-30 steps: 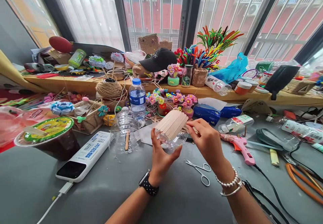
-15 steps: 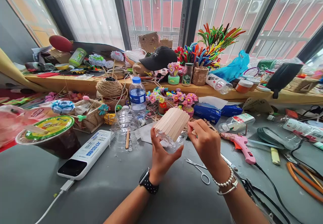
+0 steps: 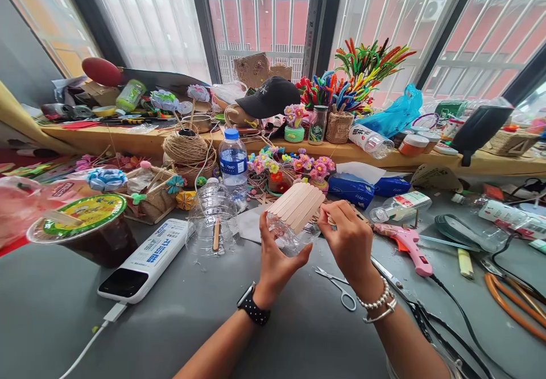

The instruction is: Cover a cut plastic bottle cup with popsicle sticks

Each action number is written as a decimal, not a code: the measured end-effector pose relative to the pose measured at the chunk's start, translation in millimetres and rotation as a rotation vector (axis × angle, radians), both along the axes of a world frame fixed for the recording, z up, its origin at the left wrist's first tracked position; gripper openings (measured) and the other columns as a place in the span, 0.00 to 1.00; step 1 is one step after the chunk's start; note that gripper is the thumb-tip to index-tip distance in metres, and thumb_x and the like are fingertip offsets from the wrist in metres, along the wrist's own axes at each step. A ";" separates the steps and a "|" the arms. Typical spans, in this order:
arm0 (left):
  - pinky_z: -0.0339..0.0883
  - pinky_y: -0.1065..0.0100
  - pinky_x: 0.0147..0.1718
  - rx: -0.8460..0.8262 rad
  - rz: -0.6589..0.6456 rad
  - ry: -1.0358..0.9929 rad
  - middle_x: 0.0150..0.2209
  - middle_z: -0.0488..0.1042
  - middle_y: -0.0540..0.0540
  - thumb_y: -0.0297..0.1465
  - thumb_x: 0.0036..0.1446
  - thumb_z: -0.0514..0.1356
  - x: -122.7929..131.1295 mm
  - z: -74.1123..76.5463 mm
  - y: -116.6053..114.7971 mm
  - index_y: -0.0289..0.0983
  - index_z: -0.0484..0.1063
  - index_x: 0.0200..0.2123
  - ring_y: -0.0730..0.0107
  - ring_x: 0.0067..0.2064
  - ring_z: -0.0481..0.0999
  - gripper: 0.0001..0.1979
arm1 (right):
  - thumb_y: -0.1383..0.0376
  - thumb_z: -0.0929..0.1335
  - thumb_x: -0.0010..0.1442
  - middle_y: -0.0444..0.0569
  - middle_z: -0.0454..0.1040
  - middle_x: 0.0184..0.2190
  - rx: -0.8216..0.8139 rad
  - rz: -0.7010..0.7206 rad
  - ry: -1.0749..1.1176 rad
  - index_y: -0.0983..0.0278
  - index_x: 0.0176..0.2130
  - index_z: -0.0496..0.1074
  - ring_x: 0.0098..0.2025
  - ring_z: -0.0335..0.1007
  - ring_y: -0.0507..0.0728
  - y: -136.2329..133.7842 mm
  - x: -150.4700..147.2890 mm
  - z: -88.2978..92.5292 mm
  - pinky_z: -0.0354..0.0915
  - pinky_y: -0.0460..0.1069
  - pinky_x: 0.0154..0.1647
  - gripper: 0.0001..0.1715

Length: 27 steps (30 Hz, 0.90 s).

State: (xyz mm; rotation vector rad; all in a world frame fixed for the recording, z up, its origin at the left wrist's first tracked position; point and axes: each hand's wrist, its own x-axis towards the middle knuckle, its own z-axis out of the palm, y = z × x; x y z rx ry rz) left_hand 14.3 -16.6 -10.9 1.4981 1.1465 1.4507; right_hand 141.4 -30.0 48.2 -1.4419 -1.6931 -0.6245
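My left hand (image 3: 275,262) is closed round a cut clear plastic bottle piece (image 3: 294,242), thumb on the near side and fingers on the left. Along its upper side lies a row of pale popsicle sticks (image 3: 297,205), set edge to edge. At the right end of the row, my right hand (image 3: 347,239) has its thumb and fingertips pinched together; what they hold, if anything, is hidden. Small scissors (image 3: 341,288) rest on the table below the right hand. To the left, another clear bottle piece (image 3: 200,225) carries a single popsicle stick (image 3: 216,234).
A pink glue gun (image 3: 409,248) with a black cable lies to the right. On the left are a white power bank (image 3: 147,259) and a lidded drink cup (image 3: 98,237). Behind stand a water bottle (image 3: 233,165), jute twine (image 3: 186,148) and blue tissue packs (image 3: 352,188).
The stick-covered bottle piece has shifted slightly right and tilted a little in my left hand. My right hand stays pinched near its right end.
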 end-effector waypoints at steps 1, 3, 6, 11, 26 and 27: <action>0.53 0.54 0.52 -0.006 -0.004 -0.008 0.57 0.50 0.33 0.35 0.36 0.65 -0.3 0.1 -0.5 0.38 0.34 0.58 0.54 0.54 0.61 0.52 | 0.71 0.60 0.56 0.47 0.70 0.27 -0.011 0.006 0.006 0.64 0.28 0.68 0.27 0.65 0.51 0.4 1.3 0.0 0.55 0.45 0.25 0.09; 0.53 0.54 0.53 -0.013 -0.011 -0.031 0.57 0.50 0.34 0.35 0.36 0.65 -1.1 -0.7 -1.7 0.39 0.34 0.58 0.55 0.54 0.61 0.52 | 0.70 0.60 0.56 0.46 0.69 0.26 -0.007 -0.008 0.033 0.64 0.28 0.67 0.27 0.64 0.51 1.9 7.9 1.0 0.55 0.45 0.25 0.10; 0.52 0.54 0.53 0.002 -0.006 -0.076 0.57 0.51 0.35 0.36 0.37 0.64 -2.8 -3.7 -2.2 0.40 0.33 0.58 0.55 0.54 0.61 0.51 | 0.69 0.60 0.56 0.46 0.65 0.23 0.053 -0.093 0.151 0.63 0.26 0.65 0.25 0.61 0.52 4.2 24.6 6.1 0.56 0.46 0.26 0.10; 0.52 0.52 0.53 -0.030 -0.101 -0.124 0.59 0.48 0.35 0.37 0.40 0.64 -5.7 -8.1 2.2 0.43 0.30 0.58 0.55 0.53 0.63 0.51 | 0.64 0.57 0.59 0.47 0.67 0.26 0.001 0.056 0.419 0.64 0.29 0.67 0.29 0.63 0.52 3.3 37.1 16.1 0.58 0.48 0.32 0.14; 0.64 0.58 0.43 -0.174 -0.252 -0.303 0.59 0.49 0.36 0.43 0.39 0.64 -4.0 0.9 5.0 0.45 0.30 0.59 0.54 0.51 0.66 0.53 | 0.54 0.66 0.50 0.41 0.66 0.19 -0.539 0.530 1.107 0.64 0.33 0.70 0.19 0.60 0.47 1.5 34.5 25.9 0.57 0.44 0.18 0.16; 0.64 0.58 0.44 -0.184 -0.272 -0.290 0.59 0.49 0.36 0.43 0.39 0.63 -4.8 1.3 4.7 0.45 0.29 0.59 0.54 0.51 0.66 0.53 | 0.55 0.67 0.49 0.43 0.69 0.22 -0.567 0.546 1.090 0.64 0.34 0.70 0.22 0.63 0.48 1.0 32.9 26.0 0.60 0.44 0.21 0.16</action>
